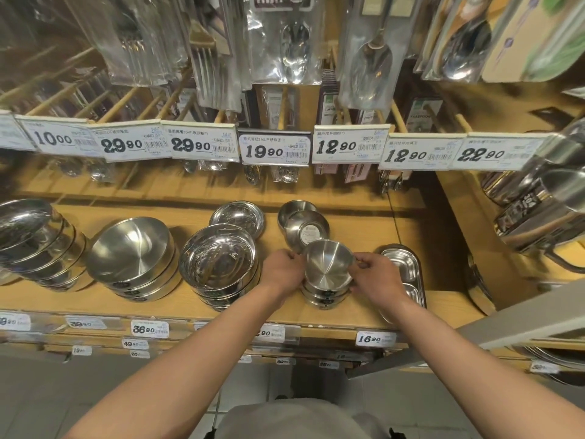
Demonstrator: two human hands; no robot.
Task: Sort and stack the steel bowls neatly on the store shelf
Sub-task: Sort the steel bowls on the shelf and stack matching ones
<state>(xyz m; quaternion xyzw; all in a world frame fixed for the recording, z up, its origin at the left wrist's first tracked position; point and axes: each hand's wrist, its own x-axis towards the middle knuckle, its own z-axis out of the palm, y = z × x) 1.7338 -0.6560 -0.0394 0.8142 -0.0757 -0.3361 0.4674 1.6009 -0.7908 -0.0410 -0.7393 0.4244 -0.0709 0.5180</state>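
The wooden store shelf (364, 308) carries all the steel ware in a row. Far left stands a tilted stack of wide bowls (34, 242), next to it a stack of large bowls (133, 258), then a stack of medium bowls (218, 264) with a shallow dish (237, 217) behind it. To the right of the hands lies a divided steel tray (403, 274), partly hidden by the right wrist.

The task's thing at this moment is the small steel bowl (329, 264). It sits tilted, with its opening turned up and a little toward the person, on top of a short stack of small bowls (323, 297) of the same kind. Just behind it lie two loose small bowls (305, 228), one leaning on the other.

The left hand (283, 272) pinches the left rim of the small bowl and the right hand (378, 277) pinches the right rim, so each grip is clamped on the bowl from opposite sides. The bowl lies directly between the hands, and both are equally near. The stack is straight below it, slightly toward the person.

I judge that the coming move depends on this: the bowl must be levelled so that its axis stands upright over the stack, then lowered to nest.
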